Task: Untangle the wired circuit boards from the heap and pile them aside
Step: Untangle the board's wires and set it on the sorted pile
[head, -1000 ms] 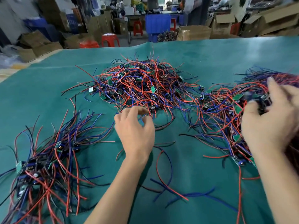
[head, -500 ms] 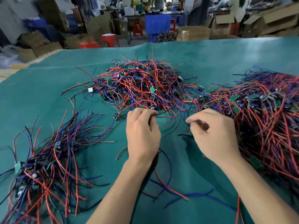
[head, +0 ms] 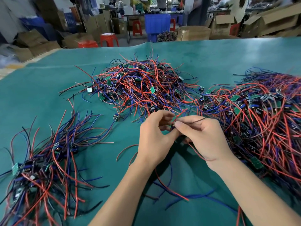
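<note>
**Both hands meet over a wired board between three tangles**

At the left of the green tabletop (head: pixel 48 88) lies the sorted pile (head: pixel 40 160): small boards with red, blue and black leads fanned outward toward the far right, the boards clustered at the near-left end. A single stray board (head: pixel 116 117) sits on the cloth between this pile and the middle heap (head: pixel 143 85), a rounded mound of red and blue wires with green boards showing through it.

Just in front of that mound, the left hand (head: pixel 154 139) is raised a little off the cloth, its fingers curled inward and its thumb meeting the right thumb. The right hand (head: pixel 203 139) pinches a small dark part (head: pixel 173 125) with wires attached between thumb and forefinger; a thin dark lead (head: pixel 193 121) arches from the pinch over the knuckles, and a red lead (head: pixel 197 153) trails down past the wrist. How much of the part the left fingers grip cannot be told, as the fingers hide it.

Below the wrists, loose red and blue wires (head: pixel 179 195) lie on the cloth.

At the right spreads the large heap (head: pixel 260 121), dense with red wires and many green boards, reaching to the frame edge.
</note>
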